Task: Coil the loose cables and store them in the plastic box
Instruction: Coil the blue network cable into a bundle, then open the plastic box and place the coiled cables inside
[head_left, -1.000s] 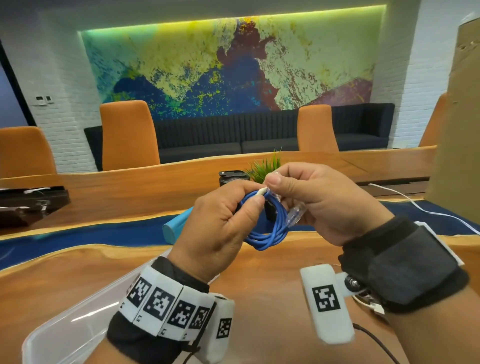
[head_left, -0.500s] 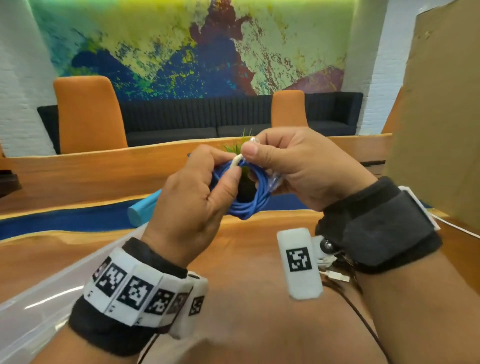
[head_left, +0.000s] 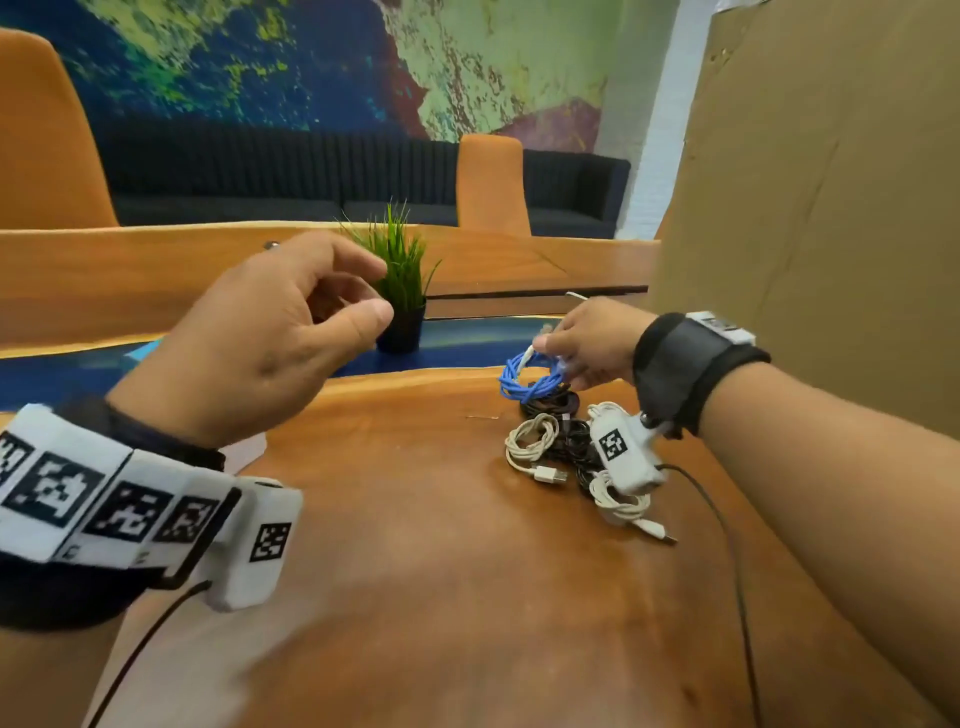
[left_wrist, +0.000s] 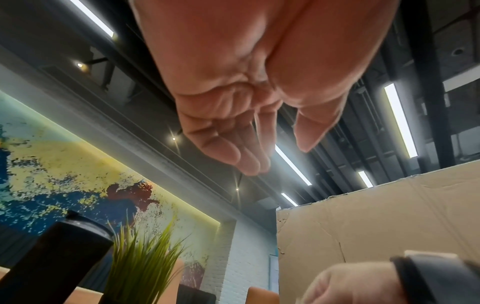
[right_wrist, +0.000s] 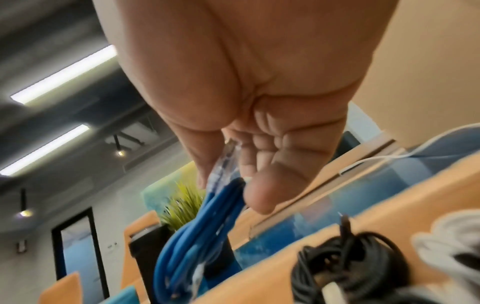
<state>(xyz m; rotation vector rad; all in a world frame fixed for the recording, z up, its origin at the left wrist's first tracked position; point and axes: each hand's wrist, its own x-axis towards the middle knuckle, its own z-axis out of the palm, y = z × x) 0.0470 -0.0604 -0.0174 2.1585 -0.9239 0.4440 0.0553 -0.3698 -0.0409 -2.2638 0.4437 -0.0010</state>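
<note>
My right hand (head_left: 566, 353) pinches the coiled blue cable (head_left: 524, 376) by its top, holding it over a heap of cables at the table's right. In the right wrist view thumb and fingers grip the blue cable (right_wrist: 192, 232) beside its clear plug (right_wrist: 226, 162). The heap holds a black coil (head_left: 553, 402) (right_wrist: 345, 265), a beige coil (head_left: 530, 441) and a white coil (head_left: 621, 501). My left hand (head_left: 363, 296) hovers at the left, fingers loosely bent, empty; its palm (left_wrist: 233, 98) shows bare. The plastic box is out of view apart from a pale corner (head_left: 244, 452) under the left wrist.
A potted grass plant (head_left: 400, 291) stands behind the hands on the blue strip of the wooden table (head_left: 415, 519). A large cardboard box (head_left: 831, 208) rises on the right. A black cylinder (left_wrist: 52, 257) stands beside the plant. Orange chairs and a dark sofa lie beyond.
Both hands held the blue coil together in front of me. The left hand has let go, and the right hand has carried the coil right and down to the cable heap.
</note>
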